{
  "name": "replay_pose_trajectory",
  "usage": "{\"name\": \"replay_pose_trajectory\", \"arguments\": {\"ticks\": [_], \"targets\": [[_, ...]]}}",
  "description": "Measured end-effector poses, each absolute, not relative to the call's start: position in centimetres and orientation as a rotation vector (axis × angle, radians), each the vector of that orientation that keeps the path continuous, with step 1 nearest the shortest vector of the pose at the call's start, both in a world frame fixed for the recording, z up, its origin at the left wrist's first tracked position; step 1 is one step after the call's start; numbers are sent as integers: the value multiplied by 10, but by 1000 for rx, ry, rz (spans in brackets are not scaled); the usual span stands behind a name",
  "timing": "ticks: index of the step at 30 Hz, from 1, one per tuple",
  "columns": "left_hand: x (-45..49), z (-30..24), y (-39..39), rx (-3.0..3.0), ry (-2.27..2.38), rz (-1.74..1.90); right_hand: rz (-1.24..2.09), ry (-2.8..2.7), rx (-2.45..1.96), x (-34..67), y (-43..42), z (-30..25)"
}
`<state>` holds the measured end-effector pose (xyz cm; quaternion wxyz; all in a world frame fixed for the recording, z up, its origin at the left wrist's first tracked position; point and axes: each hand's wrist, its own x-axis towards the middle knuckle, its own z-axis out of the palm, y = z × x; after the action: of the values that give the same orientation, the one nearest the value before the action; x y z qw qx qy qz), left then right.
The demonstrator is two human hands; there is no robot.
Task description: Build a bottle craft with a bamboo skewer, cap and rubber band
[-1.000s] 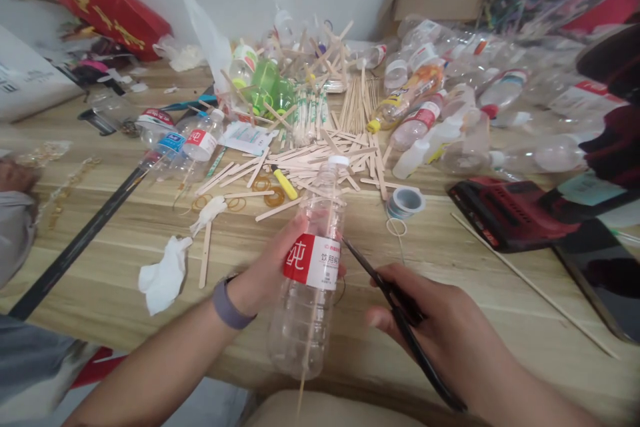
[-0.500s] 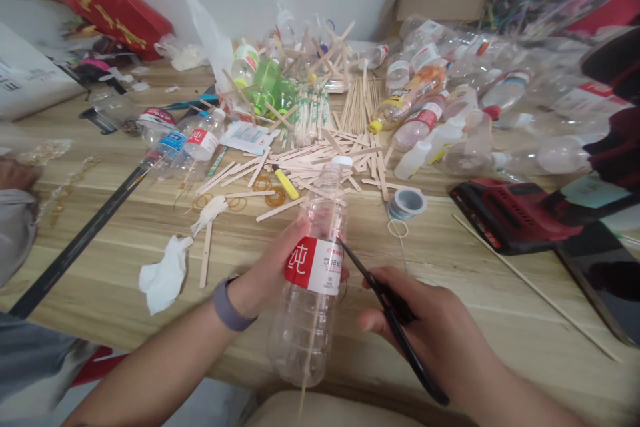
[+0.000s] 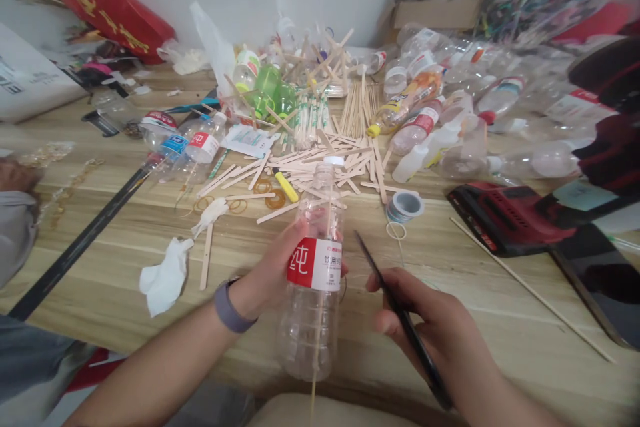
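Note:
My left hand [image 3: 280, 263] is wrapped around a clear plastic water bottle [image 3: 313, 327] with a red and white label and a white cap. The bottle stands nearly upright over the table's front edge. A thin wooden skewer [image 3: 317, 347] runs lengthwise along it and pokes out below its base. Black scissors [image 3: 395, 300], seen edge-on, are in my right hand [image 3: 435, 327]. Their tip points up and left, a short way right of the bottle and apart from it. Whether the blades are parted I cannot tell.
Wooden craft sticks [image 3: 310, 163] lie heaped behind the bottle beside a yellow-handled tool [image 3: 286, 185]. A tape roll [image 3: 405, 205], a red and black power tool [image 3: 510, 217] and a phone [image 3: 600, 280] are at right. Many bottles fill the back. Another person's hand [image 3: 17, 177] is at far left.
The scissors' tip has moved off the bottle's side to the right, with my right hand shifting slightly. The bottle's base has swung a little right, so it stands straighter.

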<state>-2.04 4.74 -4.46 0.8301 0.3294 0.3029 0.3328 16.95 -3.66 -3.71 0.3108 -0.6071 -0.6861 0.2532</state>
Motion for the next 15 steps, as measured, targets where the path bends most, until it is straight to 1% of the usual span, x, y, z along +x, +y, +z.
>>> {"name": "replay_pose_trajectory", "arguments": {"ticks": [2, 4, 6, 8, 11, 13, 15], "targets": [[-21, -44, 48, 682, 635, 705, 599, -1809, -1675, 183, -35, -35], [-22, -46, 50, 679, 607, 732, 458, -1829, -1807, 199, -33, -36], [-22, -50, 52, 680, 567, 788, 192, -1832, -1991, 216, -31, -40], [-21, -54, 53, 689, 535, 833, -7, -1863, -2151, 232, -30, -47], [-20, -57, 55, 692, 514, 854, -26, -1927, -2259, 248, -31, -57], [-19, -56, 56, 677, 513, 855, -6, -1983, -2236, 253, -33, -60], [-18, -54, 55, 666, 512, 858, -95, -2028, -2158, 253, -34, -59]]}}
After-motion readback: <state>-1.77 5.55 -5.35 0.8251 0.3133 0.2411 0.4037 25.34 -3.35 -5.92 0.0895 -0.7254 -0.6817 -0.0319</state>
